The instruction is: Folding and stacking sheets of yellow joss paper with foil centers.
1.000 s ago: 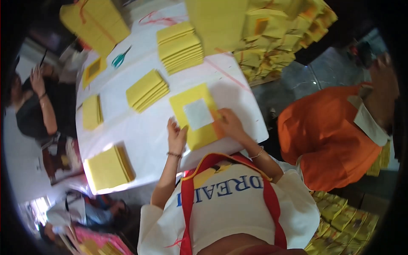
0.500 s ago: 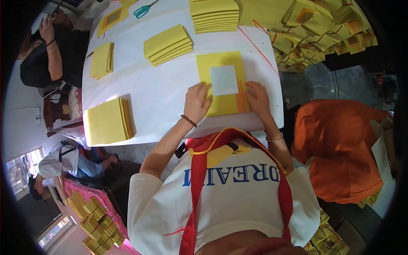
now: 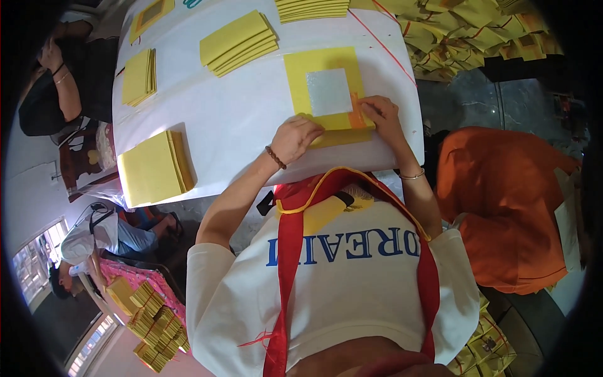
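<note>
A yellow paper sheet lies on the white table in front of me, with a silvery square at its middle and an orange patch low on its right side. My left hand pinches the sheet's near left corner. At the near right edge, my right hand has its fingers closed on the paper beside the orange patch. Between my hands the near edge is raised and bent, showing a yellow strip below the bend. The fingertips of both hands are partly hidden.
Stacks of folded yellow paper stand at the near left, far left, middle and far edge. Teal-handled scissors and red string lie beyond. A person in orange is at my right; others are at left.
Both hands have closed on the sheet's near edge and bent it up; before, they rested along its sides. The whole view has shifted slightly, moving the table upward in the picture.
</note>
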A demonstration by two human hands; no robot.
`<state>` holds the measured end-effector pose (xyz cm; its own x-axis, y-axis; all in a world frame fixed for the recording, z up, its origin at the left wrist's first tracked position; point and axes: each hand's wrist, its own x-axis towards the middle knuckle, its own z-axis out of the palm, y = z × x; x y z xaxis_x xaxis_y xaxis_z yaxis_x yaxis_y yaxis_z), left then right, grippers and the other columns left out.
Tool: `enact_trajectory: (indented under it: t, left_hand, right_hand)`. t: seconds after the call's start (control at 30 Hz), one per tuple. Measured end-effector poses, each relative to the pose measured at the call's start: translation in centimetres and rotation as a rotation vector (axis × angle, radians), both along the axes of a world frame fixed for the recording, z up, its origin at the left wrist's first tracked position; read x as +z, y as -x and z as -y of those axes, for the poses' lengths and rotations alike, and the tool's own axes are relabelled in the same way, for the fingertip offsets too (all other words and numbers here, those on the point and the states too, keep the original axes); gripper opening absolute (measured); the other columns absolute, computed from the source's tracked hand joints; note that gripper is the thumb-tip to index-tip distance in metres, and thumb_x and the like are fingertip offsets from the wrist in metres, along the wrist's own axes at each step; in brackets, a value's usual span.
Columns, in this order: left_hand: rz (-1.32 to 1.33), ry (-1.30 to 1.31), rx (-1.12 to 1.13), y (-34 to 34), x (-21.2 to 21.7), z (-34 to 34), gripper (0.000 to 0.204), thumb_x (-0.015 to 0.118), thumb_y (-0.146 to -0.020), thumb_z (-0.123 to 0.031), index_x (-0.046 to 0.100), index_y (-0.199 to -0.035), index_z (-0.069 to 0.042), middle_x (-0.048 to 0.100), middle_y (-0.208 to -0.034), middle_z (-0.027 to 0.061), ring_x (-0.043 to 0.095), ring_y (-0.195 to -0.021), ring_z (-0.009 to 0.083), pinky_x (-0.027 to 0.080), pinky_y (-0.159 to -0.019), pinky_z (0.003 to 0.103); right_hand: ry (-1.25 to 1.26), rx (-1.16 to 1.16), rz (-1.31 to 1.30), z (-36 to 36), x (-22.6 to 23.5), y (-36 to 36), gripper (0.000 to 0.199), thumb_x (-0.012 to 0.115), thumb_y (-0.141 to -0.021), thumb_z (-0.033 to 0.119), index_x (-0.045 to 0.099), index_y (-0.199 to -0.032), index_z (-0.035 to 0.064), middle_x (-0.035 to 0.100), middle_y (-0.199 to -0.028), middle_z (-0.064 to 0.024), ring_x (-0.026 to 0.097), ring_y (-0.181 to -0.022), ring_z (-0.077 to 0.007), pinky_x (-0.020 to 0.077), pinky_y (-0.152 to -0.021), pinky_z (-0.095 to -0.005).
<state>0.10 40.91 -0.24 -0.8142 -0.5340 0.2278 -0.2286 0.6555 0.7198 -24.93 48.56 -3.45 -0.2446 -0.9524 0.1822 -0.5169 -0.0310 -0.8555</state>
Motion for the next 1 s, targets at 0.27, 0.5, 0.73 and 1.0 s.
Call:
enact_trajectory:
  t: [0.27,0.5,0.73,1.0]
  left_hand:
    - [0.046,-0.163,0.086,0.2,-0.4,0.2,0.015,0.055,-0.081,-0.015,0.062,-0.082,-0.002,0.061,-0.076,0.0133,0.057,-0.075,0.0301,0.045,-0.069,0.037]
    - [0.129,-0.291,0.145,0.4,-0.6,0.4,0.015,0.058,-0.080,-0.014,0.062,-0.085,-0.001,0.062,-0.073,0.0111,0.057,-0.067,0.0212,0.045,-0.061,0.030]
    - [0.102,-0.535,0.203,0.5,-1.5,1.0,0.019,0.056,-0.085,-0.017,0.062,-0.087,0.000,0.057,-0.063,0.0017,0.048,-0.060,0.0059,0.040,-0.054,0.023]
    - [0.115,-0.689,0.165,0.3,-0.4,2.0,0.023,0.058,-0.085,-0.022,0.062,-0.094,-0.001,0.059,-0.076,0.0018,0.050,-0.070,0.0067,0.041,-0.061,0.022]
  right_hand:
    - [-0.001,-0.080,0.020,0.2,-0.8,-0.1,0.016,0.062,-0.079,0.018,0.067,-0.088,0.0050,0.064,-0.078,-0.0086,0.057,-0.072,-0.0184,0.0449,-0.066,-0.0302]
    - [-0.055,-0.101,0.012,0.1,-0.7,-0.2,0.017,0.060,-0.083,0.017,0.066,-0.091,0.0045,0.064,-0.083,-0.0088,0.058,-0.077,-0.0173,0.0456,-0.070,-0.0279]
    - [-0.049,0.026,0.313,-0.4,-0.4,0.8,0.021,0.061,-0.080,0.022,0.066,-0.090,0.0046,0.064,-0.092,-0.0086,0.057,-0.089,-0.0218,0.0451,-0.076,-0.0317]
    - [-0.029,0.134,-0.154,-0.7,-0.6,0.8,0.022,0.066,-0.073,0.020,0.065,-0.092,0.0095,0.061,-0.102,-0.0033,0.053,-0.099,-0.0193,0.0364,-0.086,-0.0315]
